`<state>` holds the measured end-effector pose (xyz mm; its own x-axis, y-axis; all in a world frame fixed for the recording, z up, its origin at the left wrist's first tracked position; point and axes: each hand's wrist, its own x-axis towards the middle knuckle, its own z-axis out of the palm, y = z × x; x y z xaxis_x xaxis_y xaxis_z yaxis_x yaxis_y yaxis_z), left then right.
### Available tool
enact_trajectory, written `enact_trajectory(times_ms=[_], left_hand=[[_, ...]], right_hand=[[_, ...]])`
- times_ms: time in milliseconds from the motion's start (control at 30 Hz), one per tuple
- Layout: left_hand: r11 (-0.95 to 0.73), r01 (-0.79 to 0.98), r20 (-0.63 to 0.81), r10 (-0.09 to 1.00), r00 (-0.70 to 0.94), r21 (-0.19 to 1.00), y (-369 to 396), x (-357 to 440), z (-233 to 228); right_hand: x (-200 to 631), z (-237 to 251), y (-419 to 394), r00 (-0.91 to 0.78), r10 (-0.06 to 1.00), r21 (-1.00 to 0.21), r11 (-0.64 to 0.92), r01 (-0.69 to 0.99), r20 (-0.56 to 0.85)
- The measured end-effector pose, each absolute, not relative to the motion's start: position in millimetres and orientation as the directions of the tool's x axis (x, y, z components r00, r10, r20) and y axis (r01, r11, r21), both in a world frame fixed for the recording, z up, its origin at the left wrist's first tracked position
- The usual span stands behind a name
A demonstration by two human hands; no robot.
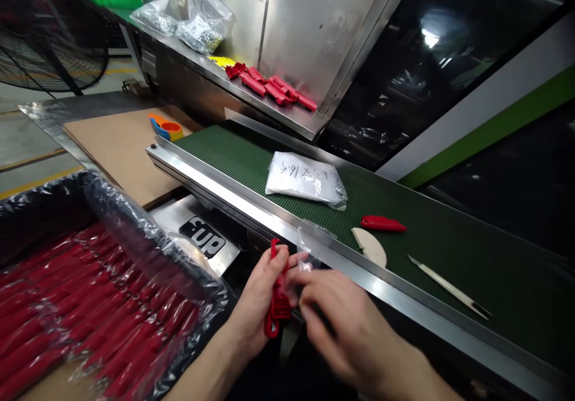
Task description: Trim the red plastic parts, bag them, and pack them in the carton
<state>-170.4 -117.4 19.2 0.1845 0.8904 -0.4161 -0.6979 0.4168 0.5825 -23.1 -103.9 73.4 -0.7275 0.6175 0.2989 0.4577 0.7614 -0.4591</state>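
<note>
My left hand [256, 305] grips a red plastic tool [277, 296] upright, just below the steel edge of the conveyor. My right hand [335, 317] is beside it, fingers pinching a small clear plastic bag [306, 251] that rises above the tool's top. The bag's lower part is hidden by my fingers. To the left, a box lined with clear film [148, 239] holds several more red tools [76, 311].
A green conveyor belt [449, 257] carries a white packet of bags [305, 179], one red piece [383, 223], a white curved piece [371, 246] and a thin white blade [449, 287]. A steel shelf behind holds red parts [269, 86] and bagged hardware [197, 26]. A tape dispenser [166, 128] lies on cardboard.
</note>
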Motion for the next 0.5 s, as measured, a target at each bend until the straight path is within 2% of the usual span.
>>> enact_trajectory(times_ms=[167,233,267,333,400,433,500], left_hand=[[0.444,-0.602,-0.426,0.886,0.185,0.663,-130,-171,9],[0.437,-0.559,-0.434,0.888,0.148,0.704,-137,-169,9],[0.434,-0.537,-0.439,0.890,0.127,0.724,-140,-168,10],[0.426,-0.496,-0.443,0.892,0.090,0.757,-146,-167,13],[0.407,-0.449,-0.424,0.903,0.068,0.796,-152,-167,17],[0.392,-0.424,-0.403,0.913,0.066,0.817,-154,-167,18],[0.358,-0.369,-0.355,0.931,0.079,0.857,-158,-169,20]], right_hand=[[-15,68,-140,-0.784,0.575,-0.526,0.753,0.395,0.234],[-6,72,-140,-0.746,0.613,-0.590,0.712,0.380,0.260],[0,74,-138,-0.685,0.670,-0.620,0.674,0.402,0.285],[9,75,-133,-0.484,0.829,-0.668,0.531,0.522,0.281],[16,72,-127,-0.271,0.949,-0.707,0.302,0.639,0.161],[18,70,-125,-0.209,0.976,-0.733,0.188,0.653,0.064],[20,65,-122,-0.220,0.962,-0.807,0.001,0.591,-0.160]])
